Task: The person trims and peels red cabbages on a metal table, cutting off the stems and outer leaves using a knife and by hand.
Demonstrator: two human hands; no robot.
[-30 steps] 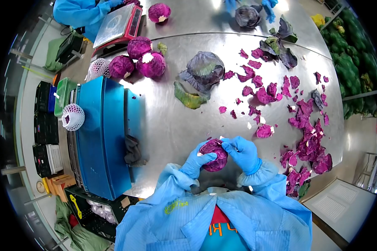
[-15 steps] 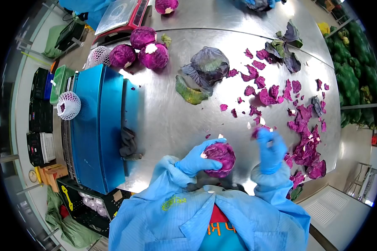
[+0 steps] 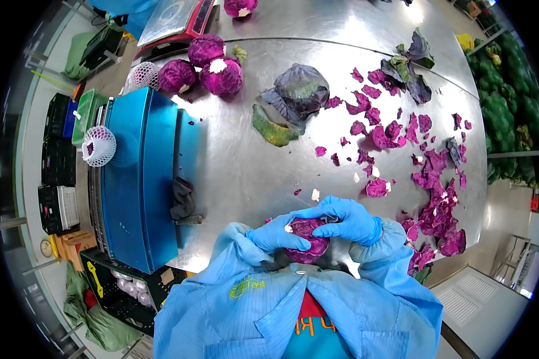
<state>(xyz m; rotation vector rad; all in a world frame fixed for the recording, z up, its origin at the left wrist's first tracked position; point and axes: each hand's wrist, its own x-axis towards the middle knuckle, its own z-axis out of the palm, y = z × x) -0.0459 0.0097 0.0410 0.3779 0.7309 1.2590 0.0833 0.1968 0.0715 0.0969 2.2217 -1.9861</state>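
Note:
Close to my chest, a trimmed red cabbage (image 3: 308,251) is held between both gloved hands. My left hand (image 3: 275,234) wraps its left side, beside a white cut spot. My right hand (image 3: 352,221) is bent over the top and right side, fingers pressed to the leaves; a small dark thing shows by these fingers, too unclear to name. Just beyond the hands, a white stem piece (image 3: 315,195) lies on the steel table (image 3: 233,179). A torn purple leaf (image 3: 377,187) rests to the right. Farther off sits an untrimmed cabbage (image 3: 302,90) with dark outer leaves.
Purple leaf scraps (image 3: 440,209) cover the table's right side. Several trimmed cabbages (image 3: 221,76) stand at the far left near a red scale (image 3: 193,30). A blue metal box (image 3: 141,179) with a dark cloth (image 3: 182,197) beside it borders the left. Filled green net sacks (image 3: 509,102) stand right.
My right hand has moved left and down onto the cabbage, leaving a torn purple leaf on the table. The cabbage has turned slightly in my left hand.

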